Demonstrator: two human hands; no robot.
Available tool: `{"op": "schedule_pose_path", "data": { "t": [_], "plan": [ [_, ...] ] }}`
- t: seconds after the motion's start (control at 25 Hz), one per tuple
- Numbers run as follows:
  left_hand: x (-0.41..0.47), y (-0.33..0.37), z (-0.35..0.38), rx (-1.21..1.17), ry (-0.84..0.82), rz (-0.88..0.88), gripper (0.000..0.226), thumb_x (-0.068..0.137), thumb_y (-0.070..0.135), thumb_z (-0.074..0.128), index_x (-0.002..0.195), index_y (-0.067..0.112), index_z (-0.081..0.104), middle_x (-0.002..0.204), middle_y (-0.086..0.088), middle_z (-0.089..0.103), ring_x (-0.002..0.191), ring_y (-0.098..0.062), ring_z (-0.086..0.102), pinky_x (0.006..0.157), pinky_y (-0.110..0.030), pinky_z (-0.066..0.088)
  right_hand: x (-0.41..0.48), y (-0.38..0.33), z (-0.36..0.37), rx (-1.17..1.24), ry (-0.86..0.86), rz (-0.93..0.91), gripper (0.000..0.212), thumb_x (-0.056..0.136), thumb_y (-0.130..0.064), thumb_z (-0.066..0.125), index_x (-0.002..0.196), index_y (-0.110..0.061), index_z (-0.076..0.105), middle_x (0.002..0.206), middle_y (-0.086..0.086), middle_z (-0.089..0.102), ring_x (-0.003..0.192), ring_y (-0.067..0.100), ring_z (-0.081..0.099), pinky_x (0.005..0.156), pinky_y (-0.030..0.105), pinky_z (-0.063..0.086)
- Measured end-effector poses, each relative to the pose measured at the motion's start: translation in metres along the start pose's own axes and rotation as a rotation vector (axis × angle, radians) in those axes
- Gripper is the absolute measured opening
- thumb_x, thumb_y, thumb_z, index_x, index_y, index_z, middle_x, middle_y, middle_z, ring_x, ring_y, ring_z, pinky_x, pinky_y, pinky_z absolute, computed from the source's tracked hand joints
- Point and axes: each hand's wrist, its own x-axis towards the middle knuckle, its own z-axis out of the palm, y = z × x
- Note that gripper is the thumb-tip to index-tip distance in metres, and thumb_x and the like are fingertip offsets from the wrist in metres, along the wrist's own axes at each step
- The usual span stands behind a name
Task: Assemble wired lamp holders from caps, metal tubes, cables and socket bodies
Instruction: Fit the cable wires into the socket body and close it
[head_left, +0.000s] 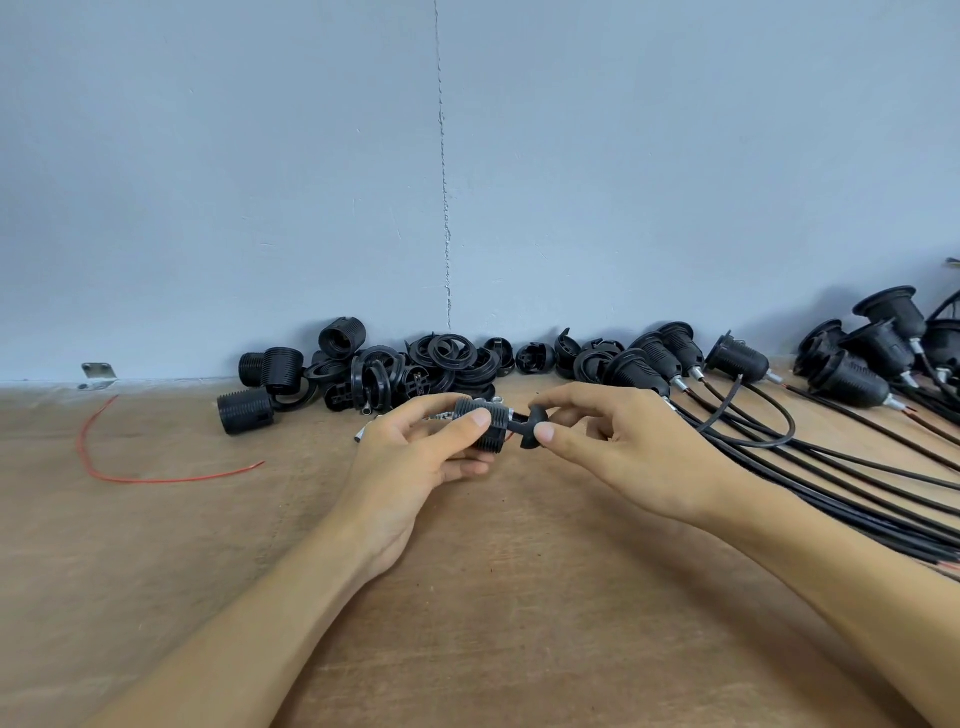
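The left hand (415, 460) gripped a threaded black socket body (488, 434) just above the wooden table (519, 597), thumb lying across its top and fingers curled beneath. Just beside it, the right hand (628, 449) pinched a domed black cap (529, 434) between thumb and forefinger, its other fingers loosely bent. A short dark stem bridged the small gap between cap and socket body; it may have been cable or tube, the view being too small to tell. Behind the hands, a pile of loose black parts (415, 364) lay against the blue wall (311, 182). To the right sat finished lamp holders (852, 387), their black cables (857, 483) trailing across the table. Well to the left lay a curved red wire (85, 457), and a metal bracket (98, 371) sat at the wall's foot
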Motion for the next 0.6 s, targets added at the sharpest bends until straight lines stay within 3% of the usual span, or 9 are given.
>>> {"op": "schedule_pose_path", "data": {
  "t": [0.12,0.28,0.44,0.52,0.6],
  "plan": [
    [0.0009,0.0004,-0.0005,-0.016,-0.004,-0.016,0.045,0.071,0.025,0.080,0.111,0.004,0.073,0.095,-0.021,0.077,0.076,-0.026,0.074,0.071,-0.029,0.061,0.0006,-0.0027,-0.0038,-0.027,-0.051,-0.038,0.021,0.096,-0.034,0.066,0.101,-0.054,0.064,0.069,-0.030,0.060,0.051,0.002,0.042,0.055,0.009,0.036],
    [0.0020,-0.0002,-0.0021,-0.027,-0.038,-0.035,0.047,0.071,0.028,0.080,0.111,0.004,0.073,0.097,-0.021,0.076,0.078,-0.027,0.074,0.071,-0.029,0.060,0.0008,-0.0058,-0.0077,-0.073,-0.060,-0.068,0.034,0.095,-0.034,0.066,0.097,-0.067,0.058,0.076,-0.030,0.063,0.050,0.001,0.046,0.055,0.007,0.036],
    [0.0023,-0.0015,-0.0033,-0.022,-0.066,-0.042,0.048,0.074,0.029,0.080,0.115,0.005,0.072,0.099,-0.020,0.076,0.081,-0.027,0.074,0.073,-0.029,0.060,0.0016,-0.0039,-0.0079,-0.103,-0.082,-0.065,0.036,0.095,-0.036,0.065,0.105,-0.070,0.057,0.085,-0.023,0.068,0.052,0.001,0.048,0.057,0.007,0.038],
    [0.0026,-0.0023,-0.0028,-0.029,-0.060,-0.040,0.046,0.075,0.027,0.079,0.115,0.005,0.072,0.098,-0.020,0.077,0.081,-0.027,0.074,0.073,-0.029,0.060,0.0023,-0.0012,-0.0074,-0.045,-0.099,-0.031,0.029,0.095,-0.037,0.065,0.105,-0.064,0.062,0.088,-0.018,0.070,0.057,0.000,0.049,0.058,0.011,0.041],
    [0.0024,-0.0028,-0.0018,-0.037,-0.060,-0.038,0.047,0.074,0.027,0.080,0.115,0.006,0.072,0.097,-0.018,0.077,0.080,-0.026,0.074,0.073,-0.028,0.060,0.0032,0.0012,-0.0067,0.013,-0.108,0.010,0.021,0.094,-0.037,0.066,0.105,-0.055,0.066,0.088,-0.015,0.071,0.063,0.003,0.053,0.064,0.027,0.052]
  ]
}}
